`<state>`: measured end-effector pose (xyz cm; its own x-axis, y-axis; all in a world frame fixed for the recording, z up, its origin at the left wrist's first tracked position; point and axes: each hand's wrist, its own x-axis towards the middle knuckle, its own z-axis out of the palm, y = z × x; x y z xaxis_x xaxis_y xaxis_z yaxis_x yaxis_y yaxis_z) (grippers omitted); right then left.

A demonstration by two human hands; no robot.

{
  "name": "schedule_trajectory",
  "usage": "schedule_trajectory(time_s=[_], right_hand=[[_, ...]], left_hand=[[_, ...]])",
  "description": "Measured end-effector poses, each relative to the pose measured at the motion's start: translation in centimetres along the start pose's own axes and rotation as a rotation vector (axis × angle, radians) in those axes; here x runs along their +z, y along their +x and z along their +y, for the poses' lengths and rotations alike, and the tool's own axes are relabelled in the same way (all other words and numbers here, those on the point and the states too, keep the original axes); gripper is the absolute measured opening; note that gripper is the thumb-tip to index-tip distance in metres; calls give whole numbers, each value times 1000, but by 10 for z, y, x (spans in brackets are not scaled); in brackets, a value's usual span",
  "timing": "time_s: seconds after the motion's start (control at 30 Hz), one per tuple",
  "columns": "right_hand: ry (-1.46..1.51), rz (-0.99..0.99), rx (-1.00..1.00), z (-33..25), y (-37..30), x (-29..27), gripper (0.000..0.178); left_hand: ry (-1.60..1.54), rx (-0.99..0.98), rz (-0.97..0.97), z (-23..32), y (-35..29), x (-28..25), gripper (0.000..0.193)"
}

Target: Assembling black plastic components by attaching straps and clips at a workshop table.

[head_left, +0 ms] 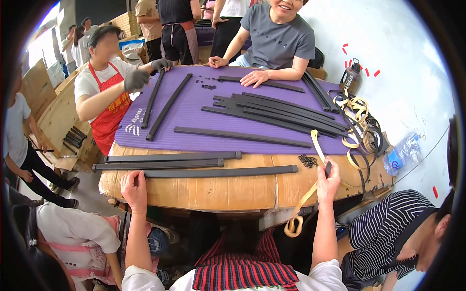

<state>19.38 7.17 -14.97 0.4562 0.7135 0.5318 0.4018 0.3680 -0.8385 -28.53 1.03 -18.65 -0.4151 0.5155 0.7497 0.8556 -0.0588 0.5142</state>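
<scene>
My left hand (134, 190) is closed, its fingertips pinching the left end of a long flat black bar (218, 172) near the table's front edge. In my right hand (328, 183) is a cream-and-black strip (317, 145); its cream part stretches past my fingers toward the mat and also hangs in a loop below the edge. A short black piece pokes up between the fingers. Two more black bars (160, 165) lie just beyond the first. Small black rings or caps (307, 160) are heaped left of my right hand.
On the purple mat (160, 114) lie several black bars (272, 112) and small black parts (208, 87). Tangled strips (361, 128), a bottle (350, 76) and a plastic bag (404, 154) are at right. Co-workers surround the table; one in gloves (136, 80) handles a bar.
</scene>
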Motion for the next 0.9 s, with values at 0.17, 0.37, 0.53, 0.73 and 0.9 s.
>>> schedule_trajectory(time_s=[0.17, 0.37, 0.53, 0.73, 0.9], right_hand=[[-167, -223, -98, -3, -25, 16, 22], [-321, -226, -225, -4, -28, 27, 18], [-344, -212, -282, -6, -32, 29, 19], [-324, -201, -277, -10, -32, 28, 18], [-340, -187, -305, -8, -34, 29, 17]], left_hand=[[19, 6, 5, 1, -1, 2, 7], [25, 57, 39, 3, 2, 3, 8], [34, 54, 44, 2, 1, 0, 8], [59, 55, 58, 4, 1, 2, 8], [58, 41, 46, 3, -1, 1, 8]])
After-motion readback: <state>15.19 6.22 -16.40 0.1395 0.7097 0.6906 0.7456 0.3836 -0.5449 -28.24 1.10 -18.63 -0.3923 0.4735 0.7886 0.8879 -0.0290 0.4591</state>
